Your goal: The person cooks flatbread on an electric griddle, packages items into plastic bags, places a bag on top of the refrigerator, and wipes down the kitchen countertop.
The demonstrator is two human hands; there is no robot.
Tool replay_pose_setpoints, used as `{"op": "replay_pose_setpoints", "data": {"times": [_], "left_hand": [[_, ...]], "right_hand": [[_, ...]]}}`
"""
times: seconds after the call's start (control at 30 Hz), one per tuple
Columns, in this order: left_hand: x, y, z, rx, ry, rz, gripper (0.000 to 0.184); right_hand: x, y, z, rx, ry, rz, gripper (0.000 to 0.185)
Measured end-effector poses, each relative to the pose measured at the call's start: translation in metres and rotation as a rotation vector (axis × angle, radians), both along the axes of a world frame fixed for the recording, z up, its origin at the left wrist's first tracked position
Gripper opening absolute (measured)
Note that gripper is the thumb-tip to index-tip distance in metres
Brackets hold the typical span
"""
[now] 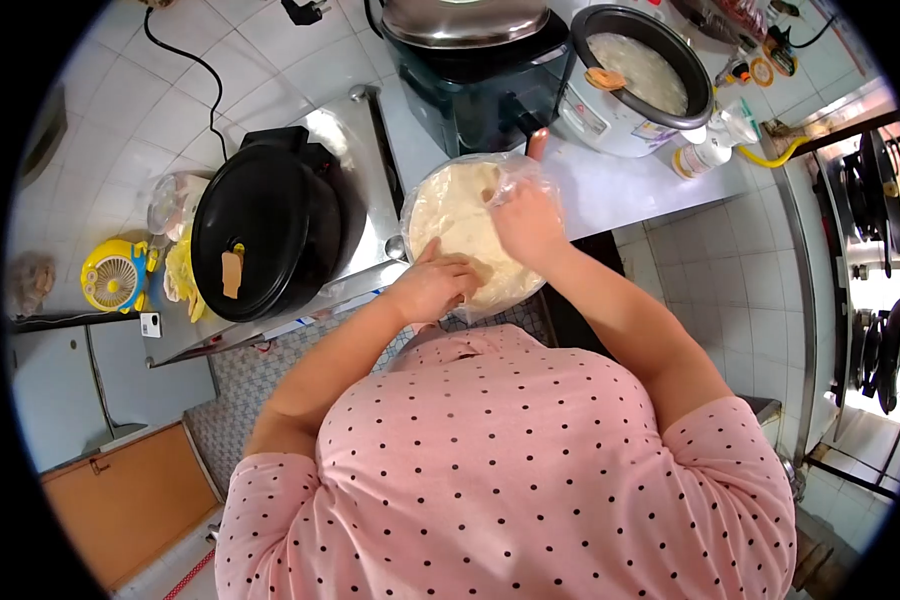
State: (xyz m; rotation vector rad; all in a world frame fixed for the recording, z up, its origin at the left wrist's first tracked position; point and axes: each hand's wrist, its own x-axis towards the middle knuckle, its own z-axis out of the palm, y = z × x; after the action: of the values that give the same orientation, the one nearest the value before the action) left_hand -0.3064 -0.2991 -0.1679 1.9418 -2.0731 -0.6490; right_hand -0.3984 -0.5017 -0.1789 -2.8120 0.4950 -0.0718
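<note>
A round bowl of pale dough (452, 205), with clear plastic film (543, 190) around its rim, sits at the counter edge in front of me. My left hand (432, 287) lies at the near left side of the dough, its fingers stretched out over the surface. At the far right side, my right hand (526, 222) has its fingers closed on the bunched film, above the dough. The bowl's outer wall is mostly hidden by the film and my hands.
A dark appliance (470, 90) stands behind the bowl. To its right is an open cooker (638, 75) holding whitish liquid, with a white bottle (700, 158) beside it. A black lidded pan (260, 225) and a yellow fan (115, 277) are at left.
</note>
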Motion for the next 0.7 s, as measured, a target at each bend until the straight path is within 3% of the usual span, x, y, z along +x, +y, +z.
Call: {"op": "replay_pose_setpoints", "data": {"times": [0.07,0.17,0.3,0.4,0.43,0.6,0.7], "left_hand": [[0.001,-0.003,0.009,0.052,-0.009,-0.024,0.033],[0.001,-0.004,0.024,0.187,-0.03,-0.032,0.042],[-0.001,-0.001,0.049,0.308,-0.085,0.102,0.053],[0.005,0.008,0.02,0.128,-0.438,0.541,0.055],[0.01,0.008,0.019,0.077,-0.423,0.579,0.061],[-0.007,0.002,0.063,-0.015,-0.489,0.492,0.071],[-0.003,0.014,0.062,-0.17,-0.388,0.469,0.069]], "right_hand": [[-0.014,0.022,0.014,-0.185,-0.029,0.389,0.046],[-0.015,0.03,-0.005,-0.074,0.128,0.307,0.068],[-0.007,0.024,-0.008,0.01,0.359,0.309,0.075],[-0.009,0.022,-0.012,0.077,0.373,0.295,0.076],[-0.008,0.022,-0.013,0.081,0.374,0.296,0.077],[-0.008,0.023,-0.023,0.012,0.314,0.315,0.078],[-0.008,0.024,-0.026,0.036,0.306,0.302,0.078]]}}
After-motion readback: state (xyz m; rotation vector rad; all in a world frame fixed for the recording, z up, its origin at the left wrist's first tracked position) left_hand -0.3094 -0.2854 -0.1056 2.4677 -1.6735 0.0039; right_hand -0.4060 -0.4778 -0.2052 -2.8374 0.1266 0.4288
